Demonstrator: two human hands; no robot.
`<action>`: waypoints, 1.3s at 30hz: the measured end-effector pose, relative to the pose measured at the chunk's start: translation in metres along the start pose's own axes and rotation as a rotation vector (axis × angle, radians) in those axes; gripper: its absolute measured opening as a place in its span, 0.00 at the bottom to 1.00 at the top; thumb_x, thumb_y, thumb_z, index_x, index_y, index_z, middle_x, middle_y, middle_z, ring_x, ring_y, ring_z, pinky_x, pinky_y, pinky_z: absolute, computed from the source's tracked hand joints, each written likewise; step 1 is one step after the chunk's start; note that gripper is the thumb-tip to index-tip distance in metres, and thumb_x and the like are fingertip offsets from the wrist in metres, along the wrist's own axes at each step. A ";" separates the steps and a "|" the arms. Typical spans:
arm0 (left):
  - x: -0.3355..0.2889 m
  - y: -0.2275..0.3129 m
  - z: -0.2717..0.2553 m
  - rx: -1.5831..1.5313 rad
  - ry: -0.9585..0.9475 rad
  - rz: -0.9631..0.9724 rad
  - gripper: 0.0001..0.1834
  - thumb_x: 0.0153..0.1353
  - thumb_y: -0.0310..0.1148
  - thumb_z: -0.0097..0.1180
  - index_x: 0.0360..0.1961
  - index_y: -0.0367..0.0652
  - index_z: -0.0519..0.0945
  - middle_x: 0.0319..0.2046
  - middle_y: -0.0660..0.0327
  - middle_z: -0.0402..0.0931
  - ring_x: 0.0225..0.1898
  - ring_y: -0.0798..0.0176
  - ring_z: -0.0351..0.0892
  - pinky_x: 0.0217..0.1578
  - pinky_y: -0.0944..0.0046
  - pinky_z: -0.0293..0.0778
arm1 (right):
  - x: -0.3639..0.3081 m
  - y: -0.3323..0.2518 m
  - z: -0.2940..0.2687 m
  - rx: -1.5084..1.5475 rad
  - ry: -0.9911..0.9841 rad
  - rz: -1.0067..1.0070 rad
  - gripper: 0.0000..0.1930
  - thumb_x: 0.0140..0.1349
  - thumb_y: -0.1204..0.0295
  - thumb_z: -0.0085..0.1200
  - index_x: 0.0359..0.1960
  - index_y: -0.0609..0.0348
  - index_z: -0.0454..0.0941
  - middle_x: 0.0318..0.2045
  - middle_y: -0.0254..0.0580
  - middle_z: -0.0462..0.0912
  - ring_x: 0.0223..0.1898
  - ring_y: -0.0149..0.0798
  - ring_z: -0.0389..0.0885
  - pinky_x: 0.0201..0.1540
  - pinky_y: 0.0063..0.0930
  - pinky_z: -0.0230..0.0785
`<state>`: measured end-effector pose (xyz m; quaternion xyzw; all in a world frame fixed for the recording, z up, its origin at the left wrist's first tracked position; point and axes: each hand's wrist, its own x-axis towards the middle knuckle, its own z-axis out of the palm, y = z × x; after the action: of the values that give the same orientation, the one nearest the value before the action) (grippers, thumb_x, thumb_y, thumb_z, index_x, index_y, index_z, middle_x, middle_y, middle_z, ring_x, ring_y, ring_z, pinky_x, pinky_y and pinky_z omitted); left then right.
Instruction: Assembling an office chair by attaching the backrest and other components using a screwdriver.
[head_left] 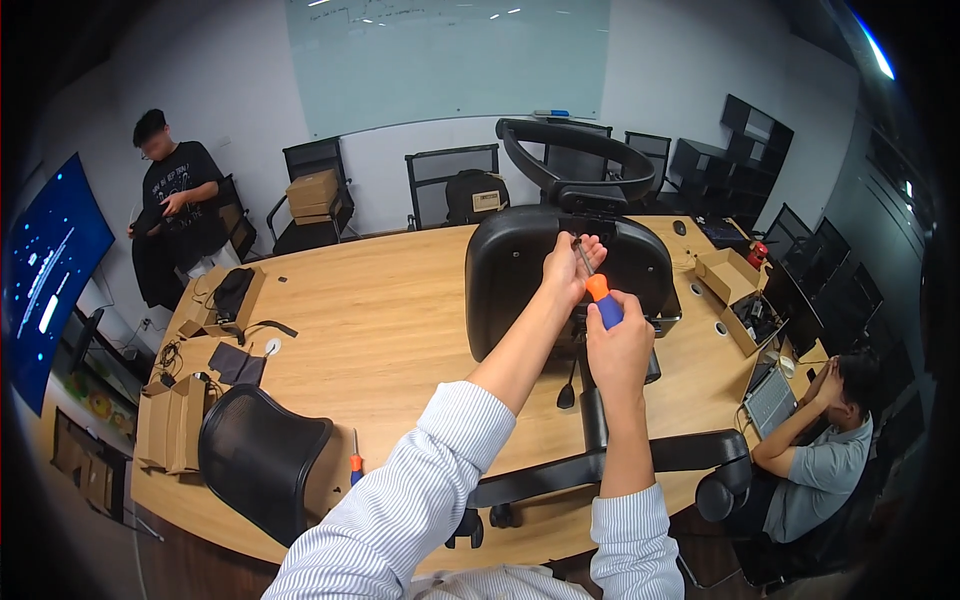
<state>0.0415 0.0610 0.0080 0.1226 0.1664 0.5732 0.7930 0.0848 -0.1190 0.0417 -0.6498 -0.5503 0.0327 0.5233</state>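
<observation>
An office chair lies on its side on the table, the black underside of its seat [505,290] facing me. My right hand [618,345] grips a screwdriver [605,302] by its orange and blue handle, the shaft slanting up and left toward the seat underside. At the shaft's tip is my left hand [570,268], palm partly up. Its thumb and forefinger are pinched at something dark, too small to name. Whether the tip sits in a screw is hidden. Below my hands run the chair's post and wheeled base [685,452]. A black loop-shaped frame [580,165] rises above the seat.
A second screwdriver [356,465] lies beside a black mesh backrest [262,450] on the wooden table [390,300]. Cardboard boxes [168,425] stand left, an open carton [728,278] right. One person [185,200] stands far left; another [822,450] sits right at a laptop [772,402].
</observation>
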 end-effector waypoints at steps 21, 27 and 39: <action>-0.258 0.217 -0.075 0.286 -0.061 0.432 0.16 0.70 0.37 0.54 0.47 0.32 0.72 0.40 0.53 0.75 0.51 0.52 0.79 0.61 0.51 0.75 | -0.080 -0.115 0.066 0.320 -0.896 -0.115 0.16 0.63 0.69 0.55 0.49 0.67 0.76 0.23 0.51 0.77 0.24 0.41 0.77 0.32 0.34 0.69; -0.388 0.244 -0.216 0.251 0.341 0.734 0.17 0.71 0.33 0.50 0.51 0.28 0.70 0.41 0.53 0.76 0.52 0.50 0.79 0.62 0.49 0.73 | -0.153 -0.155 0.150 0.094 -1.497 -0.455 0.15 0.63 0.67 0.53 0.43 0.69 0.74 0.26 0.56 0.79 0.28 0.51 0.79 0.34 0.41 0.70; -0.470 0.104 -0.472 1.065 1.339 0.656 0.09 0.60 0.31 0.64 0.35 0.35 0.84 0.30 0.53 0.82 0.28 0.57 0.84 0.29 0.57 0.79 | -0.238 -0.082 0.257 -0.388 -2.180 -0.700 0.18 0.62 0.64 0.56 0.47 0.67 0.75 0.38 0.52 0.82 0.41 0.44 0.81 0.45 0.38 0.72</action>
<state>-0.3750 -0.3509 -0.3255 0.1552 0.7904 0.5686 0.1672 -0.2232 -0.1442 -0.1421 -0.1588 -0.8545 0.3434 -0.3560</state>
